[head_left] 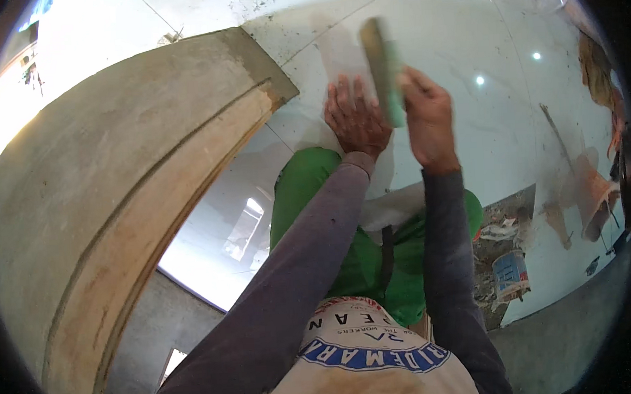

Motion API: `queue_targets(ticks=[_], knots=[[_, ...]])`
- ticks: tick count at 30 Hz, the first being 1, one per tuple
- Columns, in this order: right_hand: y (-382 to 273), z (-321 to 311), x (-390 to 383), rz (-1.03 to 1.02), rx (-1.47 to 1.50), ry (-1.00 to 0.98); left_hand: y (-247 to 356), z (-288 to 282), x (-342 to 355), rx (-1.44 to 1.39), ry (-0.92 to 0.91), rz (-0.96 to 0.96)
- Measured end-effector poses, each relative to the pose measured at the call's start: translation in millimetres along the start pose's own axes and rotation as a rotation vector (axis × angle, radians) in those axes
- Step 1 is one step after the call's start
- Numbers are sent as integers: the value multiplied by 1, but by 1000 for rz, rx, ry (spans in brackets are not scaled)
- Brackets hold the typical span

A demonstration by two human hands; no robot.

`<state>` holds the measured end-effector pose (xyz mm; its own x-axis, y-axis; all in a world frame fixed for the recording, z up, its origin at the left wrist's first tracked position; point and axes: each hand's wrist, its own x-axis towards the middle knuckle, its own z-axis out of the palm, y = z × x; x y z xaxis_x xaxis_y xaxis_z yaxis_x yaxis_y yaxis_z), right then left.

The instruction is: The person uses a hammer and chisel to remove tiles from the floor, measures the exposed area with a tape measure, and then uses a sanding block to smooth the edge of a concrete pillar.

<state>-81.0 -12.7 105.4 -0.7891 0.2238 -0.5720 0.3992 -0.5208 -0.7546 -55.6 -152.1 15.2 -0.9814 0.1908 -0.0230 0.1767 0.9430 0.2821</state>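
My left hand (358,118) lies with its fingers stretched out on the glossy pale floor tile (457,57). Just to its right, my right hand (428,118) is closed on a long flat green-and-brown tool (379,64), tilted up on its narrow side. The tool is smeared by motion, so its exact kind is unclear; it looks like a plasterer's float. Whether its lower end touches the tile cannot be made out. My green-trousered knees (307,173) are on either side, close behind the hands.
A thick grey wall end with a wooden door frame (161,204) rises close on my left. At the right, a bare rubble patch (498,259) holds a small paint bucket (510,276). Farther right are an orange-brown container (597,192), a thin stick (556,136) and cloths (596,72).
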Motion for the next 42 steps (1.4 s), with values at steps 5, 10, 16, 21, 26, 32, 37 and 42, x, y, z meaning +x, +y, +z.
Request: queue_targets(ticks=[5, 10, 16, 21, 26, 32, 37, 42], knots=[[49, 75, 57, -148, -449, -63, -21, 52, -24, -1002, -199, -506], [79, 113, 83, -302, -608, -60, 17, 22, -10, -558, -6, -179], [70, 163, 108, -360, -601, -168, 0, 1, 14, -196, 175, 60], [40, 151, 99, -264, -270, -374, 2, -10, 8, -286, 64, -34], [60, 151, 127, -419, -461, -200, 4, -2, 4, -279, 20, -72], [43, 171, 125, -354, -451, -292, 2, 1, 12, -186, 84, 53], [44, 155, 107, -383, -422, -304, 6, -5, 5, -208, 35, -69], [53, 190, 169, -435, -599, -265, 9, 0, 5, -210, 4, -20]])
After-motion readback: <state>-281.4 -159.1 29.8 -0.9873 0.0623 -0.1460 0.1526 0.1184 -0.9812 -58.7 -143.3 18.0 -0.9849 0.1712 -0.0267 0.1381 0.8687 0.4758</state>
